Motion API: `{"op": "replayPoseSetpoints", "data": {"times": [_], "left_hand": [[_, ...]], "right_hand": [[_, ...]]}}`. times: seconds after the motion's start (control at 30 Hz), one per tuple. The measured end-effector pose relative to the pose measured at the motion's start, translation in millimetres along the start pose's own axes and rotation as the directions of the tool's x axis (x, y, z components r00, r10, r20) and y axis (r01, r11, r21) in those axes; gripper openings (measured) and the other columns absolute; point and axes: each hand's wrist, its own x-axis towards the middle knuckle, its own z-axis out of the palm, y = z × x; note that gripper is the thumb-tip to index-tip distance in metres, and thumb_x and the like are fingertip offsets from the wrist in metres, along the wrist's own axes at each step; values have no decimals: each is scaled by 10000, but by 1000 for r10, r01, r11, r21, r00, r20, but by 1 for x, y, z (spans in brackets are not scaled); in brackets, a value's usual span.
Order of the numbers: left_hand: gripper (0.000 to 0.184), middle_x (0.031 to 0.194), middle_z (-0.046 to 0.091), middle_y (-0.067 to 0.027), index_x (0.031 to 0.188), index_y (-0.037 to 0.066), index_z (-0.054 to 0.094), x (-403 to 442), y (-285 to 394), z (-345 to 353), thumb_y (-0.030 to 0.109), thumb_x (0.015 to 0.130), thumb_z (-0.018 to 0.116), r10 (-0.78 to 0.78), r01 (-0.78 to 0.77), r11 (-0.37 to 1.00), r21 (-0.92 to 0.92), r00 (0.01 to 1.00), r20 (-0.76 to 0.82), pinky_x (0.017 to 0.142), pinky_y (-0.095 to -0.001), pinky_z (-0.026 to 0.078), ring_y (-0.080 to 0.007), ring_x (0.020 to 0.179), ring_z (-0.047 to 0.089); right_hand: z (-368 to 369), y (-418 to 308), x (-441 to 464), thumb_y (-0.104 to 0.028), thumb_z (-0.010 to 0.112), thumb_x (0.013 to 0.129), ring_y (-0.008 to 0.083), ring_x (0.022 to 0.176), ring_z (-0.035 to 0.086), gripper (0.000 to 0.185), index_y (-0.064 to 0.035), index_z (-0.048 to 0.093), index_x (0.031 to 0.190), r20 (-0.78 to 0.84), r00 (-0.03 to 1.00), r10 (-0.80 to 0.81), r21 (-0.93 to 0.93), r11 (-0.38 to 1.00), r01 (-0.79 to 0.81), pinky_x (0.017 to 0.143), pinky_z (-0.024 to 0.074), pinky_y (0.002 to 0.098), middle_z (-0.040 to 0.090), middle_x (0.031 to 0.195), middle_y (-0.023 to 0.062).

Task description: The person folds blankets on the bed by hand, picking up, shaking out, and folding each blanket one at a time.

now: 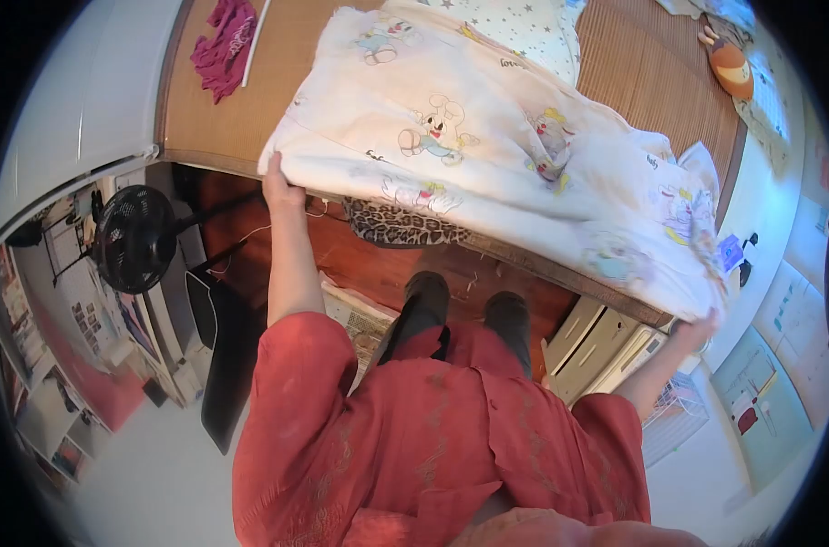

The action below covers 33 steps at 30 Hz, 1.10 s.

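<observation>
A white cloth with cartoon figures (487, 128) lies spread over the wooden surface, its near side reaching the front edge. At the cloth's left corner, my left hand (282, 185) is closed round the fabric. My right hand (699, 328) grips the cloth's near right corner, just past the edge; its fingers are slightly blurred. Between the two hands the cloth is stretched, with folds toward the right. Behind it lies a second white cloth with small stars (524, 32).
A maroon cloth (225, 46) lies beside a white rod (256, 44) at the back left. A brown stuffed toy (730, 69) sits at the back right. Below the edge are a black fan (136, 239), a leopard-print item (401, 226) and drawers (587, 337).
</observation>
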Motion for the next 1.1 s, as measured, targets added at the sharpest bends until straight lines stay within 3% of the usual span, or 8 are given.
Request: {"op": "replayPoseSetpoints", "data": {"times": [0.13, 0.33, 0.43, 0.5, 0.67, 0.8, 0.93, 1.1], "left_hand": [[399, 1226, 496, -150, 1242, 8, 428, -32, 36, -1, 125, 870, 512, 87, -76, 993, -94, 988, 124, 946, -454, 406, -310, 1116, 487], [421, 1268, 468, -145, 1264, 1, 407, -10, -8, -24, 167, 887, 492, -94, 103, 978, -181, 994, 60, 979, -451, 375, -306, 1163, 449], [416, 1256, 481, -140, 1260, 11, 415, -7, -18, -14, 176, 887, 494, -185, 176, 963, -206, 982, -25, 955, -438, 403, -298, 1141, 471], [409, 1246, 491, -142, 1249, 16, 429, -5, -23, -8, 192, 887, 498, -251, 244, 958, -148, 968, -28, 928, -416, 429, -287, 1121, 491], [455, 1254, 478, -111, 1288, 35, 376, 1, -22, -17, 158, 874, 522, -43, 64, 982, 180, 992, -118, 907, -387, 438, -257, 1107, 498], [446, 1279, 450, -95, 1300, 52, 357, -2, -22, -30, 100, 879, 497, 45, -45, 995, 87, 999, -7, 941, -376, 408, -246, 1132, 475], [391, 1269, 454, -119, 1270, 7, 364, -12, -15, -30, 86, 898, 452, -44, 54, 980, -190, 997, 57, 992, -384, 366, -267, 1168, 445], [444, 1340, 397, -105, 1325, 63, 325, 0, -23, -50, 257, 931, 388, -131, 208, 899, -386, 967, 217, 1014, -423, 327, -275, 1200, 416]], "right_hand": [[-15, -77, -56, -177, 395, 841, 333, 1042, 547, 421, 92, 453, 1161, 101, 984, -147, 200, 972, 125, 893, 457, 445, 527, 1161, 188], [-77, 55, 44, -149, 463, 793, 321, 1076, 521, 436, 67, 448, 1171, 10, 966, 257, 351, 904, -244, 931, 427, 446, 521, 1170, 197], [-62, 63, 49, -130, 496, 769, 316, 1046, 535, 434, 59, 459, 1158, 153, 981, -122, -189, 970, 150, 922, 431, 440, 525, 1163, 185], [-14, 41, 56, -125, 551, 746, 308, 1044, 530, 413, 46, 489, 1116, 57, 940, 337, 286, 896, -339, 911, 440, 413, 526, 1141, 187], [113, -81, -54, -45, 522, 717, 263, 1024, 546, 448, 24, 461, 1155, 239, 949, -207, 139, 974, 178, 864, 472, 363, 538, 1137, 149], [211, -141, -184, -62, 549, 730, 235, 990, 562, 430, 1, 490, 1151, 571, 541, -618, -70, 619, 782, 873, 442, 348, 558, 1127, 134], [298, -117, -353, -162, 607, 752, 268, 1035, 531, 389, -1, 534, 1100, 921, 283, -267, -188, 333, 924, 886, 418, 381, 577, 1064, 167], [401, -1, -484, -32, 541, 695, 340, 1031, 503, 353, -30, 526, 1048, 814, -520, -259, 579, 424, 696, 885, 412, 405, 501, 1194, 179]]}}
